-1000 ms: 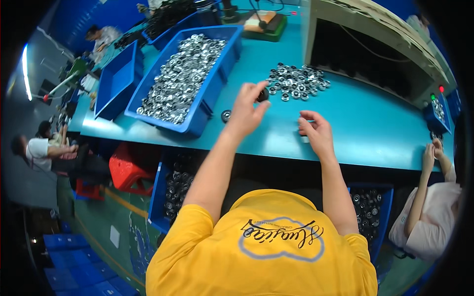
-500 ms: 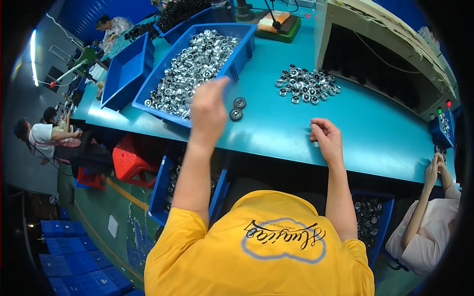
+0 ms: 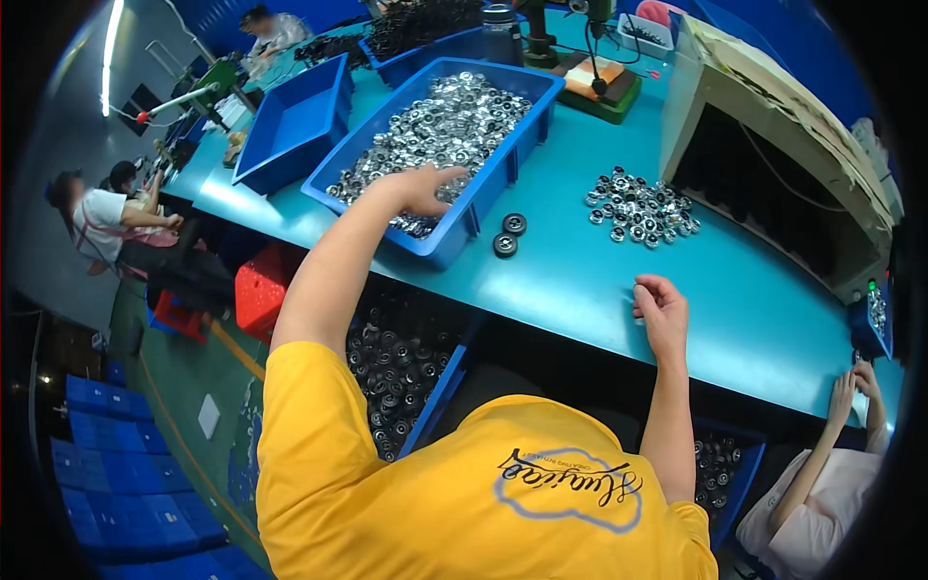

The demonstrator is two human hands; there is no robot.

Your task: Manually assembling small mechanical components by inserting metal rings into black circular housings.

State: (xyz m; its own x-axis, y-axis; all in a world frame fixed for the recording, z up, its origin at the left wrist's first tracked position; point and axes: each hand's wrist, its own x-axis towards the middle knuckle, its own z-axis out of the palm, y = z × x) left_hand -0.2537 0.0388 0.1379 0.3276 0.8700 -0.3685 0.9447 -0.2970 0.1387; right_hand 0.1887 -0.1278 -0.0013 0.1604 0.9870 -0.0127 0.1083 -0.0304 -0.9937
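Note:
My left hand (image 3: 425,189) reaches over the near side of a blue bin (image 3: 462,224) heaped with small shiny silver wheel hubs (image 3: 449,126). One finger is stretched out and the others point down at the hubs, apart. Over the teal table (image 3: 570,280) my right hand (image 3: 665,314) is curled, thumb against the fingers; whatever it may hold is hidden. Between the two hands lie two black wheels (image 3: 506,245), one close behind the other. Farther back, a loose cluster of silver hubs (image 3: 640,208) is spread in front of a box-like housing.
Left of the full bin stands another blue bin (image 3: 295,126). The pale housing (image 3: 773,126) with a dark opening fills the right back. Bins of black wheels (image 3: 396,387) sit below the table edge. A co-worker's hands (image 3: 851,387) are at the far right; a red stool (image 3: 261,290) stands left.
My left hand has come down to the hubs in the bin, its fingers spreading. My right hand stays curled near the same spot on the table. The whole view has shifted.

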